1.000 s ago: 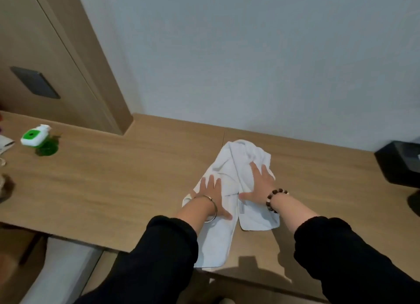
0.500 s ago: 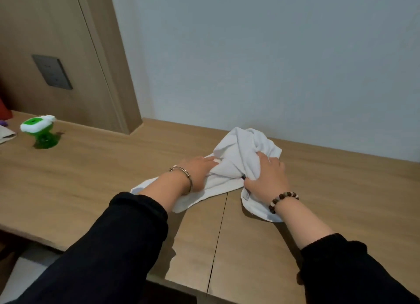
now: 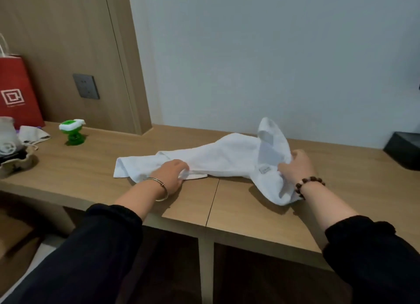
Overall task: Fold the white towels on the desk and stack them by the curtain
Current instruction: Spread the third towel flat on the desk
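Progress: early. One white towel [image 3: 227, 158] on desk [image 3: 91, 167], stretched left-right, rumpled, no clean fold yet. No finished stack in view. Curtain not in view either, so stacking spot unknown. Est. all folds + carry still to do. Other towels, if any, not seen.

Grips: left grip [image 3: 170, 174] has fingers curled, pinching towel's near edge, short of its left end. Right grip [image 3: 295, 167] is clenched round the bunched right end. A flap stands up behind it and a corner lies on desk beside the wrist. Towel body lies flat btw. the two grips, held by both. Label [image 3: 264, 169] sits just left of right grip.
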Demonstrator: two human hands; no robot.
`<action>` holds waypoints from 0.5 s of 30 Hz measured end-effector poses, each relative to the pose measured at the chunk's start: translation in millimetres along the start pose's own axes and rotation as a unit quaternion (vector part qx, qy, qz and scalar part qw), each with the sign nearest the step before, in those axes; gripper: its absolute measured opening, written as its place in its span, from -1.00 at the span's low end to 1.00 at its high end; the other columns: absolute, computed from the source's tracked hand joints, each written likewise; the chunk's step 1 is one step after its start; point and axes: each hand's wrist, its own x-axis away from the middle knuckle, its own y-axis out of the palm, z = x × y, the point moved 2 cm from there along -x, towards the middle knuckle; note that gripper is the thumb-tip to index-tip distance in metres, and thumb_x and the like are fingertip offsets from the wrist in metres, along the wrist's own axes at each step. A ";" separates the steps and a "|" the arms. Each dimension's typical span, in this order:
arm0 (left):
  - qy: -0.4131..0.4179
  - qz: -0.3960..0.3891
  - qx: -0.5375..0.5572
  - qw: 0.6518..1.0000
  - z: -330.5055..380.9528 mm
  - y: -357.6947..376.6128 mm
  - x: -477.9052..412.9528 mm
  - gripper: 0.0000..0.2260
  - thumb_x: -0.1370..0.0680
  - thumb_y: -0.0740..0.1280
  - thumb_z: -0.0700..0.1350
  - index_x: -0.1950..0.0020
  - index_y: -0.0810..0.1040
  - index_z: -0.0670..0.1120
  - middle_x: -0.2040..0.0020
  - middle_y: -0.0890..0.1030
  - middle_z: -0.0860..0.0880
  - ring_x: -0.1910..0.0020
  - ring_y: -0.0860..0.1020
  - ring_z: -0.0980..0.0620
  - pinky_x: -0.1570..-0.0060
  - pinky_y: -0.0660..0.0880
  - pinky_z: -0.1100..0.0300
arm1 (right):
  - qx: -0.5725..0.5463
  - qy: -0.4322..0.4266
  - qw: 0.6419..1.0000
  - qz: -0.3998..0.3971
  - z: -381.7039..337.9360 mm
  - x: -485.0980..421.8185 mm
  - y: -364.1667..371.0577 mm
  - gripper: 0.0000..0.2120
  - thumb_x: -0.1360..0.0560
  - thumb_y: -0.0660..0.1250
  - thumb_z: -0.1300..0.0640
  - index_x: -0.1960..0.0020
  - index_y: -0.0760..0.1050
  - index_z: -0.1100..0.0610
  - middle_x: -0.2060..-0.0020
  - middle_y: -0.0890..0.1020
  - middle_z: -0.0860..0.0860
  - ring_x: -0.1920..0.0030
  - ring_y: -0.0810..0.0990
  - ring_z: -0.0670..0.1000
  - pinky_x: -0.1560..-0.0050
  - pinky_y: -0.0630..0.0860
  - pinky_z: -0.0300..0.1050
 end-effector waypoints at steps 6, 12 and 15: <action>-0.003 -0.014 -0.076 0.997 -5.4 -13.0 33.4 -0.81 -0.53 0.27 -0.04 -0.15 0.45 0.08 -0.26 0.42 0.04 -0.20 0.40 0.01 -0.13 0.45 0.05 | 0.096 -0.211 0.959 0.163 -24.5 37.4 -19.5 -0.45 -0.45 0.23 0.26 -0.43 0.24 0.14 -0.40 0.30 0.13 -0.38 0.23 0.18 -0.37 0.21 0.09; 0.015 0.026 -0.069 0.997 1.0 -6.2 57.6 -0.80 -0.56 0.25 0.07 -0.16 0.46 0.13 -0.31 0.36 0.11 -0.28 0.31 0.07 -0.13 0.48 0.04 | 0.421 -0.323 0.837 -0.137 -31.2 63.5 30.9 -0.35 -0.48 0.25 -0.20 -0.48 0.11 -0.08 -0.39 0.36 0.00 -0.44 0.21 0.08 -0.43 -0.08 0.21; 0.028 0.043 -0.073 0.996 2.4 -7.2 63.6 -0.83 -0.56 0.26 0.07 -0.14 0.50 0.12 -0.29 0.37 0.12 -0.26 0.30 0.09 -0.03 0.48 0.12 | 0.478 -0.316 0.809 -0.134 -26.5 66.8 47.2 -0.78 -0.55 0.16 0.07 -0.19 0.38 0.00 -0.12 0.56 0.02 -0.13 0.49 0.10 -0.19 0.26 -0.02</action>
